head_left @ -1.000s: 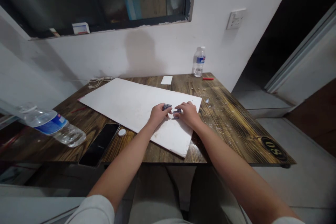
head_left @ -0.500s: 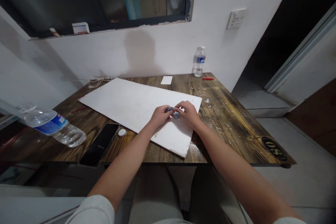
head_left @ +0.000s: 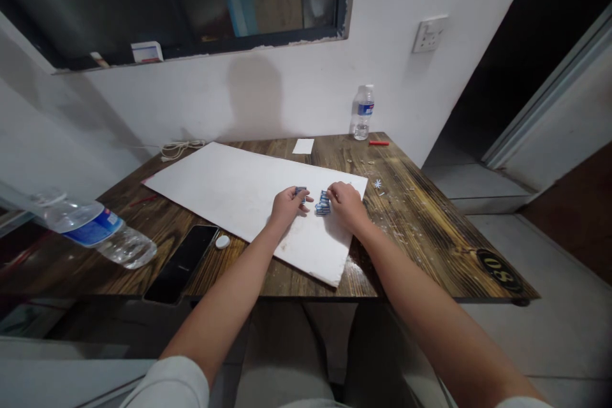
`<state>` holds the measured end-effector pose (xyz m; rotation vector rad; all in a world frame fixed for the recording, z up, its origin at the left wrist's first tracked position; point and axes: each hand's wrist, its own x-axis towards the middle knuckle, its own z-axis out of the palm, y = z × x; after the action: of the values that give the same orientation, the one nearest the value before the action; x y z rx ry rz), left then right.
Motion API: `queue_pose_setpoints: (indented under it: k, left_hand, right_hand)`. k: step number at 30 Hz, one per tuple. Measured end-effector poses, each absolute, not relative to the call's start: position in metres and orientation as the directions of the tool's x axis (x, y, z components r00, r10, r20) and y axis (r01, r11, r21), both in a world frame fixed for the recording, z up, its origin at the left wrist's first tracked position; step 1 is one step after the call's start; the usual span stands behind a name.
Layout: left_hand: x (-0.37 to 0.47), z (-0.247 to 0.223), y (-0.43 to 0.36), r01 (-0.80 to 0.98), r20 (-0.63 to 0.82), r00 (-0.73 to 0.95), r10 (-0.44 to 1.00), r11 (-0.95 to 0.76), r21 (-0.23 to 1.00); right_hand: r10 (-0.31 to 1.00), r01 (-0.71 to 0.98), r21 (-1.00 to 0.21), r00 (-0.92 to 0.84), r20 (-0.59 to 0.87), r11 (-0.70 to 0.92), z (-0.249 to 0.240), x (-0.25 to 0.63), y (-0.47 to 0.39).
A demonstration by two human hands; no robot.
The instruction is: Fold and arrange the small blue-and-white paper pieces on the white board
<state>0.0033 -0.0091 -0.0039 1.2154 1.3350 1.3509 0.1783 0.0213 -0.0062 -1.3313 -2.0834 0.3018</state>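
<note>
Small blue-and-silver cylinders that look like batteries are at both my hands, over a white board (head_left: 239,185). My left hand (head_left: 285,209) is closed on one or more of these batteries (head_left: 300,190), with its lower fingers partly stretched out. To the right, several batteries (head_left: 322,206) form a small cluster on or just above the board. My right hand (head_left: 346,203) has its fingertips pinched at the upper right edge of that cluster. A gap separates the two hands. The fingers hide part of the batteries, so their exact number cannot be made out.
On the wooden table (head_left: 421,229) lie a phone (head_left: 182,264), a white cap (head_left: 222,241), a large plastic bottle (head_left: 100,229), a white card (head_left: 303,146), a red stick-like object (head_left: 379,143) and a coiled cable (head_left: 179,149). A small water bottle (head_left: 364,113) stands by the wall.
My hands, together over the batteries before, have moved apart. The left one shifted slightly left with batteries in its fingers, and the cluster beside the right one has come into view.
</note>
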Motion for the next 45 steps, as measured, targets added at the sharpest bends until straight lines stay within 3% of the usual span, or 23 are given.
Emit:
queue_pose_setpoints:
  k: [4, 11, 20, 27, 31, 37, 45]
  left_hand:
    - [0.0014, -0.0026, -0.0083, 0.056, 0.066, -0.196, 0.978, -0.056, 0.997]
    - [0.0006, -0.0033, -0.0088, 0.080, 0.083, -0.183, 0.980, -0.070, 0.994]
    - [0.0015, -0.0067, -0.0087, 0.091, 0.104, -0.115, 0.988, -0.094, 0.991]
    - [-0.0009, -0.0122, -0.0059, 0.141, 0.150, -0.004, 0.989, -0.148, 0.979]
    - [-0.0016, -0.0109, -0.0065, 0.183, 0.151, -0.042, 0.988, -0.141, 0.973]
    - [-0.0013, -0.0066, -0.0077, 0.172, 0.141, -0.159, 0.977, -0.113, 0.979]
    - [-0.0002, -0.0047, -0.0076, 0.151, 0.117, -0.205, 0.972, -0.087, 0.985]
  right_hand:
    - [0.876, 0.788, -0.410, -0.325, 0.357, 0.460, -0.0036, 0.1809, 0.0193]
    - [0.883, 0.816, -0.351, -0.377, 0.278, 0.459, -0.0047, 0.1813, 0.0150]
    - [0.855, 0.693, -0.519, -0.297, 0.426, 0.500, -0.0086, 0.1788, 0.0193]
    - [0.788, 0.534, -0.581, -0.374, 0.489, 0.614, -0.0073, 0.1752, 0.0208]
    - [0.797, 0.588, -0.539, -0.411, 0.443, 0.603, -0.0074, 0.1756, 0.0180]
    - [0.737, 0.650, -0.348, -0.578, 0.352, 0.676, -0.0095, 0.1766, 0.0119]
    - [0.761, 0.660, -0.380, -0.537, 0.365, 0.648, -0.0087, 0.1756, 0.0114]
